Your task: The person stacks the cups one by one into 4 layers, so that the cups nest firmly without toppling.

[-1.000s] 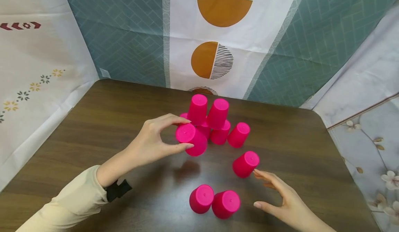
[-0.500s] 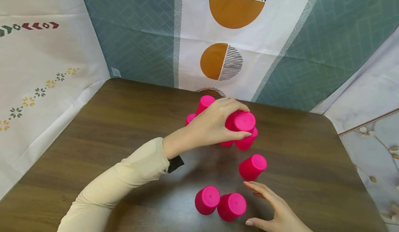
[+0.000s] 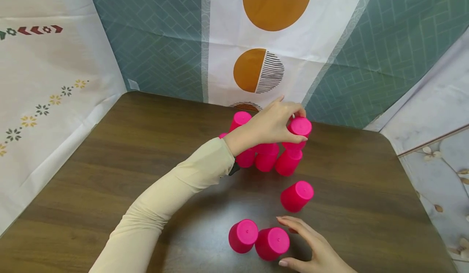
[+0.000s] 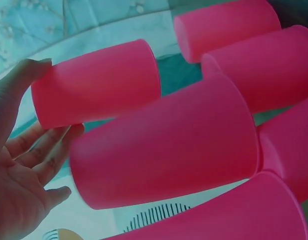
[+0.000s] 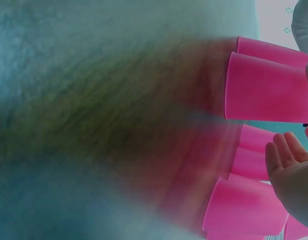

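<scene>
My left hand (image 3: 276,120) holds an upside-down pink cup (image 3: 300,127) near its base, thumb on one side and fingers on the other. In the left wrist view that cup (image 4: 96,85) hangs over the right part of the bottom row, with a gap below its rim. Beside it an upper cup (image 4: 163,145) rests on the row, mostly behind my hand in the head view; another upper cup (image 3: 240,120) stands at the left. The row's right-end cup (image 3: 288,162) shows below. My right hand (image 3: 313,244), fingers and thumb spread, is beside a front cup (image 3: 272,243).
A second front cup (image 3: 243,236) stands against the one near my right hand. One single cup (image 3: 297,196) stands between these and the stack. The brown wooden table (image 3: 110,155) ends at a hanging patterned cloth (image 3: 161,40) behind the stack.
My left hand has carried its cup rightward across the stack to its right end. The rightmost row cup is unmoved. My right hand has shifted slightly left, closer to the front pair.
</scene>
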Motion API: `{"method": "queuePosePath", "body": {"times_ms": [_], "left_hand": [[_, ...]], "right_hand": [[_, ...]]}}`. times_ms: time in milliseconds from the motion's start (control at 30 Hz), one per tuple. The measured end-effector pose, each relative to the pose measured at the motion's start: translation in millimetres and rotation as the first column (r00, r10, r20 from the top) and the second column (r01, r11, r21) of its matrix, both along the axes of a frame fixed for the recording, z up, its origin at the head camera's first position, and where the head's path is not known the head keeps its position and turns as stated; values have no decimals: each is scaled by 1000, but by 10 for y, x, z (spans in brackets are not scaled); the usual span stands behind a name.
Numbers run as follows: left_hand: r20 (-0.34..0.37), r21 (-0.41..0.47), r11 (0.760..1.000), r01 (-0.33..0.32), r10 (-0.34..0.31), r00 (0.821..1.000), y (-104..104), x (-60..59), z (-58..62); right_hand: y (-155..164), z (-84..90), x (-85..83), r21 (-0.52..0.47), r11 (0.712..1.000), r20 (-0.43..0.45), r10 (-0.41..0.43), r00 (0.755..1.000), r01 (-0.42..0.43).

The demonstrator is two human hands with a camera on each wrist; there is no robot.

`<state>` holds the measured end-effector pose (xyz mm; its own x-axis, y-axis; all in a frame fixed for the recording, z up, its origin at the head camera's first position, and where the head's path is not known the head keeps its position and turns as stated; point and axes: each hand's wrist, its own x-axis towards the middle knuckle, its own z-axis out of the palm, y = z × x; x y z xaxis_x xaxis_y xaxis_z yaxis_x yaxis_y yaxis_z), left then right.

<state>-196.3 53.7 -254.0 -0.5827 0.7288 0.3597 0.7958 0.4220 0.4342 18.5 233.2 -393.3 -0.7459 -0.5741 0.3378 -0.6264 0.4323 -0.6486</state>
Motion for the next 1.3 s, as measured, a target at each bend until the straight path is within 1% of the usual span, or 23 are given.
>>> {"method": "queuePosePath", "body": {"times_ms": [100,200,333,467,533,633,833,1000,1133,1300], "left_hand": [[3,5,1000,-12,12,1000,34,-54,-31],[43,3,1000,-7,7,999,59,-67,-46],[118,8,999,37,-38,992,98,-72,-56],[164,-2,996,84,-82,983,133,-102,-65],[180,-23,995,95,-89,980,146,-126,-73],[193,-37,995,96,-87,977,153,-163,-101],[220,-46,997,68,-57,974,138,-215,-167],[206,-78,995,60,-42,978,130,-211,-145],[177,-135,990,43,-18,984,133,-181,-116],[138,-204,979,4,25,990,121,-143,-93]], "right_hand": [[-15,-5,19,10,1000,4,-4,1000,4],[-18,-11,30,21,1000,20,-5,1000,5],[-23,0,27,38,999,37,-19,999,17],[-48,20,25,55,998,56,-30,998,27],[-57,30,30,69,997,90,-39,995,33],[-68,32,35,69,997,108,-37,993,30],[-80,41,40,68,997,114,-34,993,27],[-91,63,23,70,997,99,-25,995,19],[-99,60,17,64,998,82,-17,996,12],[-109,39,30,66,998,74,-24,997,19]]}}
